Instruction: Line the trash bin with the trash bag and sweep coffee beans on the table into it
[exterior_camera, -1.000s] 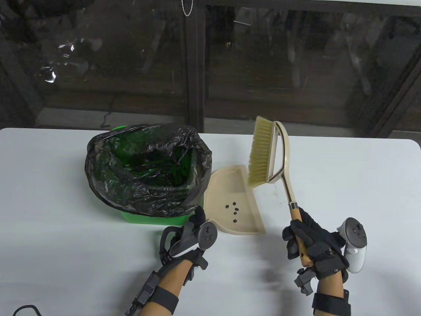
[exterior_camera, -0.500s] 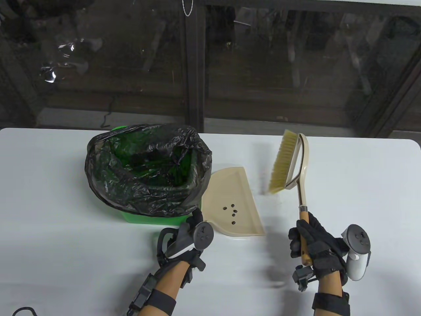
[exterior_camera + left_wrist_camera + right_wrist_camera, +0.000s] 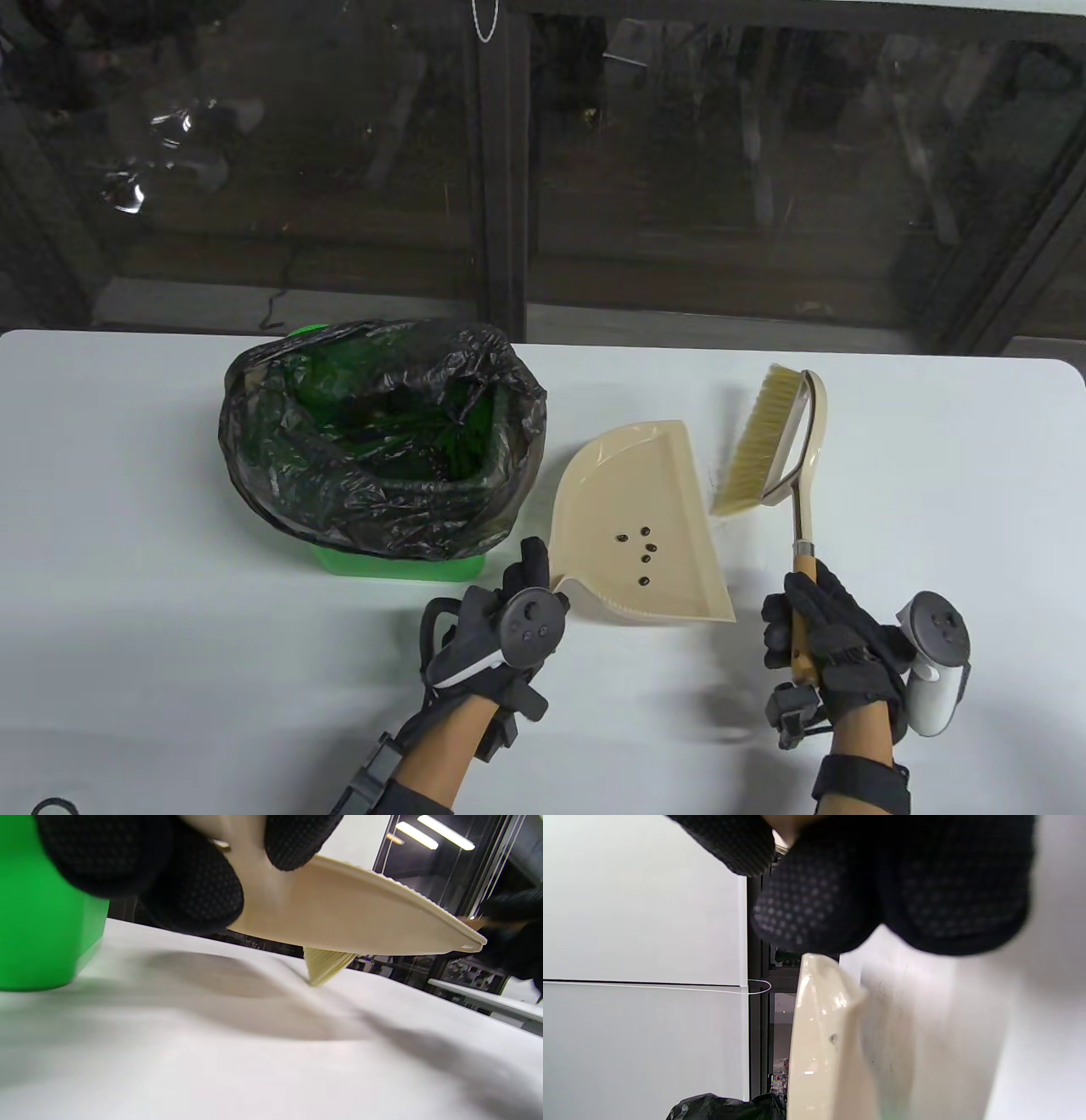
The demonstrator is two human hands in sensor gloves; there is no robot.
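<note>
The left hand (image 3: 501, 632) is gripping the dustpan (image 3: 645, 526) handle and has lifted it clear of the table, swung rightward from the lined green trash bin (image 3: 382, 450). Coffee beans (image 3: 642, 556) are sitting inside. The right hand (image 3: 827, 649), clasping the brush (image 3: 764, 441), is lowering it aside. Dumping comes next.

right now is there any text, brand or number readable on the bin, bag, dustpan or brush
None: no readable text shows in any view.
Green bin: no label seen.
Black bag: no print seen.
Dustpan: plain beige.
Brush: no brand mark seen.
</note>
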